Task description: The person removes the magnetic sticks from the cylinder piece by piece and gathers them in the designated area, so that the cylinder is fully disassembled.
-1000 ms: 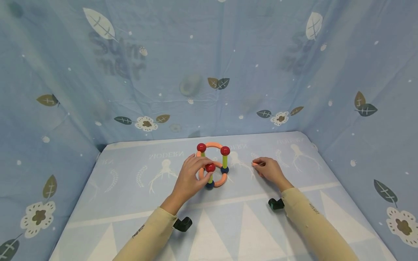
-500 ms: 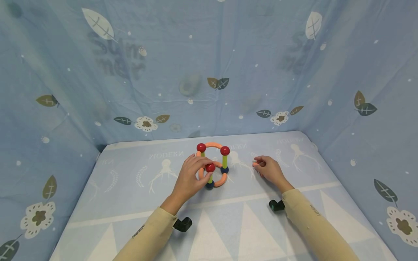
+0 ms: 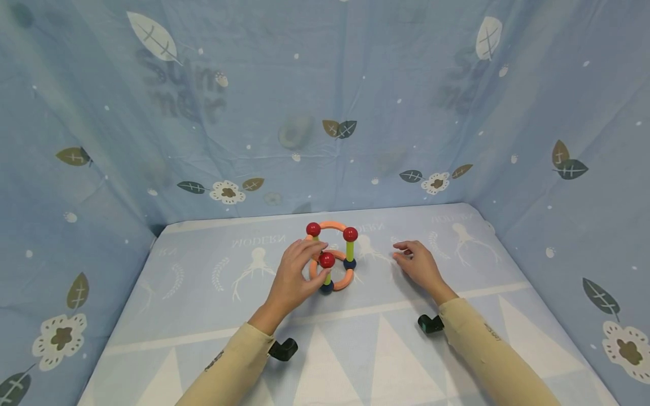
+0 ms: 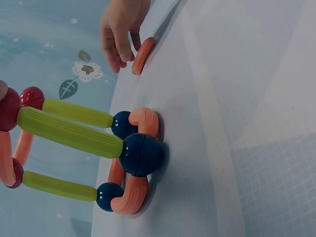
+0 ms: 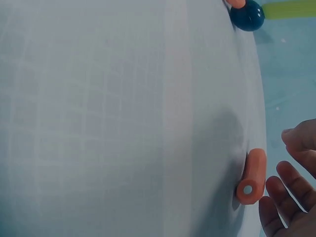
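Note:
A magnetic ball-and-stick frame point(image 4: 69, 132) stands on the table, with red balls on top, lime upright sticks, dark blue balls below and curved orange sticks joining them. My left hand point(image 3: 294, 269) is around the near red ball point(image 3: 327, 260), index finger raised off its top and thumb low beside it. In the left wrist view a fingertip point(image 4: 3, 90) overlaps that ball at the edge. To the right, my right hand point(image 3: 419, 265) hovers with loosely bent, parted fingers over a loose orange stick point(image 5: 252, 176), which lies on the table with its round end showing.
The cloth-covered table point(image 3: 203, 316) has a back edge meeting a blue patterned curtain point(image 3: 284, 101). Curtains also rise on both sides. A black camera mount point(image 3: 283, 349) sits under the left wrist, another mount point(image 3: 430, 323) under the right.
My right fingers have let go of the orange stick, which was pinched before. The left index finger has lifted from the red ball. The frame has stayed in place.

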Demonstrator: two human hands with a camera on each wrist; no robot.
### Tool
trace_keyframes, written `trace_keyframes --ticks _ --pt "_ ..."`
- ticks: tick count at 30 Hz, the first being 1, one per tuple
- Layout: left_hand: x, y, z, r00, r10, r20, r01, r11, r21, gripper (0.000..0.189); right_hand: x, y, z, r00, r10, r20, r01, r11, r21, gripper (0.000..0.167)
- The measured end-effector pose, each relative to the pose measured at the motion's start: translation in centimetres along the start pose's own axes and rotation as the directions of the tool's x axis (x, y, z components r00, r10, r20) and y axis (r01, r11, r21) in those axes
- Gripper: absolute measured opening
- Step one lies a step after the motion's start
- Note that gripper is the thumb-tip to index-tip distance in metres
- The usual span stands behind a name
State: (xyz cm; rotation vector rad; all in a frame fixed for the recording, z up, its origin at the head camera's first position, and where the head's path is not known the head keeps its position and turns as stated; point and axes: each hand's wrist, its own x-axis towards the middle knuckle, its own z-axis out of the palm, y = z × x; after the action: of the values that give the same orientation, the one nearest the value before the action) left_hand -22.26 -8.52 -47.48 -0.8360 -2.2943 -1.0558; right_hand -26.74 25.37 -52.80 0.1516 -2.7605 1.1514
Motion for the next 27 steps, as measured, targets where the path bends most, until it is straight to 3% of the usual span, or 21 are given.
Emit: trace_keyframes --ticks 6,14,23,27 --pt "-0.4 -0.5 -0.5 0.997 -0.080 0.005 0.080 0.997 0.003 0.071 -0.2 -0.5 0.4 0.999 -0.032 -0.024 0.032 0.999 0.026 0.026" --pt "-1.8 -2.0 -1.1 0.984 -0.173 -0.039 0.174 0.985 0.019 0.090 -1.0 -1.5 1.0 0.998 -0.067 -0.014 0.067 0.997 0.042 0.024" --pt "-3.9 -4.0 -1.2 0.937 -0.348 0.020 0.348 0.937 0.010 0.081 -1.7 -2.6 2.4 0.996 -0.077 0.034 0.076 0.997 0.032 0.027" --pt "-4.4 -4.7 -1.0 0.921 -0.387 0.050 0.387 0.922 -0.011 0.070 -2.0 -3.0 2.9 0.996 -0.075 0.056 0.072 0.997 0.039 0.027"
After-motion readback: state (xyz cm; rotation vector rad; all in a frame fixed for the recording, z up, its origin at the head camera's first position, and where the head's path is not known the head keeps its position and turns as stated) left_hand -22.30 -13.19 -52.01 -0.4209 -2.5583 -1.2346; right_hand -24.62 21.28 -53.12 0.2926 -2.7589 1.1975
